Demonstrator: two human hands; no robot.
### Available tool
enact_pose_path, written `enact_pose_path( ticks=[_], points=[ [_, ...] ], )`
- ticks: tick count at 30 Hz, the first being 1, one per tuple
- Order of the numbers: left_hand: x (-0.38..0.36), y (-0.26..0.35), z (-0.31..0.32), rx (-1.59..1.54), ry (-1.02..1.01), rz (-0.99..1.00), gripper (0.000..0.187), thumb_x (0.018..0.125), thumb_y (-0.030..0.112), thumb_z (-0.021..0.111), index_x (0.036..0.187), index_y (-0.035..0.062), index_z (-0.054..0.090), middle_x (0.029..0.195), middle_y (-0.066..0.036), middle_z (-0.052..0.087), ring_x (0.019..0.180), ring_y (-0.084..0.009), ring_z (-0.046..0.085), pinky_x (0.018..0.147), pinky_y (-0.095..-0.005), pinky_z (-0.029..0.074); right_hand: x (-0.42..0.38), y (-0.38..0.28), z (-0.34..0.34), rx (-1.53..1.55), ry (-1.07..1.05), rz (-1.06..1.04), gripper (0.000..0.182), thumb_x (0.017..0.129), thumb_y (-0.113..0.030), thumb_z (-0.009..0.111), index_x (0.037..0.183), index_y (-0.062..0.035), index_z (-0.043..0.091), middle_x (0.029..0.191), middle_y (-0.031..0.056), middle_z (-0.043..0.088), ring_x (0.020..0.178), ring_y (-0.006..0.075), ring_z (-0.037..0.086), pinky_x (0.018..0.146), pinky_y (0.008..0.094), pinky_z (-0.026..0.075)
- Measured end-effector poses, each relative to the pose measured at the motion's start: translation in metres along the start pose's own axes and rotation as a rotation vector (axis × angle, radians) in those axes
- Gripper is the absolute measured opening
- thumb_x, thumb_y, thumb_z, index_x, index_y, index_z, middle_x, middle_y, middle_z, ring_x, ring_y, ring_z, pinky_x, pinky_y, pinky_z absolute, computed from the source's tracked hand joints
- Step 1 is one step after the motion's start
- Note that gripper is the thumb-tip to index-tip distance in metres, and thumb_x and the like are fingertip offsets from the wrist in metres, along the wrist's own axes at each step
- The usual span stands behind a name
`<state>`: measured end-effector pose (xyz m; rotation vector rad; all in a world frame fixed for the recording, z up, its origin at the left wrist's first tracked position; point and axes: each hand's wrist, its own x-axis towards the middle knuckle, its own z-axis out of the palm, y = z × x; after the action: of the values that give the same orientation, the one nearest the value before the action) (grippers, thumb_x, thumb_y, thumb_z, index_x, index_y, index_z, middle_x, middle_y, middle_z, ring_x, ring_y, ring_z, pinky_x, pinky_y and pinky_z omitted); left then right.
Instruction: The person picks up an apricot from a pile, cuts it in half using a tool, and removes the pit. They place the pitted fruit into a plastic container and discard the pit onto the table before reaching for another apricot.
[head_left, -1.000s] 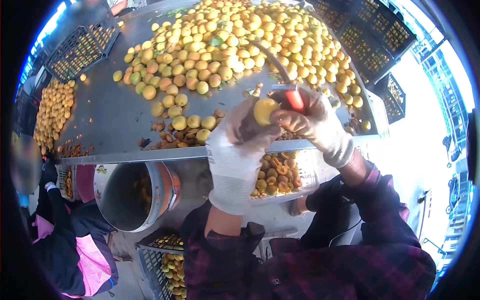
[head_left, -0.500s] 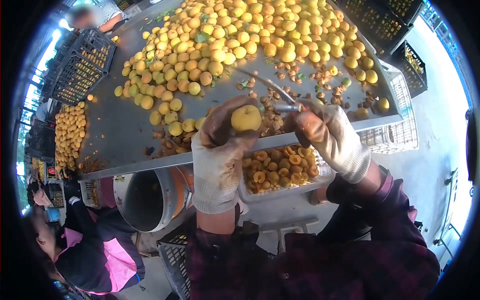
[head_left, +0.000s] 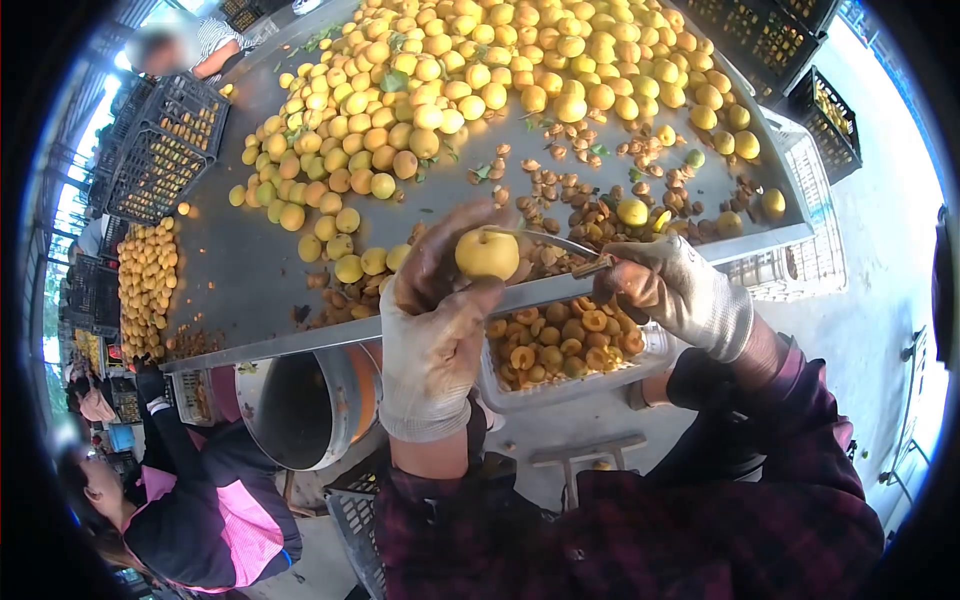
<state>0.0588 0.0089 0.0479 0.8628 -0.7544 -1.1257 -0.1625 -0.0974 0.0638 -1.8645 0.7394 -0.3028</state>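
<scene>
My left hand, in a stained white glove, holds a whole yellow fruit between thumb and fingers above the table's front edge. My right hand, gloved too, is closed round the handle of a knife. Its thin curved blade points left and meets the top of the fruit. Below the hands, a clear plastic tub holds halved fruit. Brown pits and scraps lie on the metal table just beyond the hands.
A large pile of yellow fruit covers the table's far part. Black crates stand at left, with more crates at right. Below the table are a bucket and a wooden stool. A co-worker sits at lower left, another person at upper left.
The knife blade has come down from its raised position onto the fruit. My right hand has moved slightly down and right. One more yellow fruit now lies among the pits.
</scene>
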Motion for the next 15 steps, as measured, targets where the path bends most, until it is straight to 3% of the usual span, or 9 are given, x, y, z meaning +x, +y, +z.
enact_pose_path(
  ticks=[4,7,10,15],
  points=[
    [-0.001,0.002,0.002,-0.008,0.003,-0.007,0.057,0.084,0.003,0.065,0.137,-0.0105,0.047,0.131,-0.027,0.057,0.122,-0.0339,0.059,0.101,-0.0454,0.053,0.000,0.002,0.003,0.080,-0.065,0.050,0.045,0.102,-0.043,0.054,0.090,-0.0007,0.065,0.063,0.0051,0.056,0.060,0.0134,0.054,0.058,0.0322,0.043],
    [-0.002,0.001,0.001,-0.037,-0.001,-0.030,0.056,0.085,0.003,0.066,0.137,-0.0105,0.047,0.130,-0.027,0.058,0.121,-0.0340,0.060,0.101,-0.0458,0.053,0.001,-0.002,0.005,0.024,-0.004,-0.027,0.043,0.103,-0.040,0.052,0.089,-0.0011,0.064,0.063,0.0058,0.057,0.060,0.0135,0.055,0.058,0.0330,0.044],
    [-0.002,-0.005,-0.004,-0.096,-0.029,-0.027,0.055,0.088,0.006,0.067,0.136,-0.0106,0.047,0.129,-0.027,0.058,0.121,-0.0345,0.060,0.102,-0.0471,0.052,0.001,-0.008,0.011,0.037,-0.047,0.092,0.042,0.104,-0.038,0.050,0.089,-0.0008,0.064,0.066,0.0069,0.059,0.062,0.0145,0.057,0.060,0.0334,0.045],
    [-0.003,-0.009,0.011,-0.121,0.045,0.013,0.053,0.093,0.013,0.066,0.136,-0.0102,0.046,0.128,-0.027,0.059,0.121,-0.0358,0.060,0.103,-0.0493,0.051,0.003,-0.007,0.051,0.330,-0.014,0.159,0.048,0.105,-0.042,0.048,0.097,0.0014,0.065,0.072,0.0050,0.059,0.071,0.0126,0.055,0.064,0.0318,0.046]
  ],
)
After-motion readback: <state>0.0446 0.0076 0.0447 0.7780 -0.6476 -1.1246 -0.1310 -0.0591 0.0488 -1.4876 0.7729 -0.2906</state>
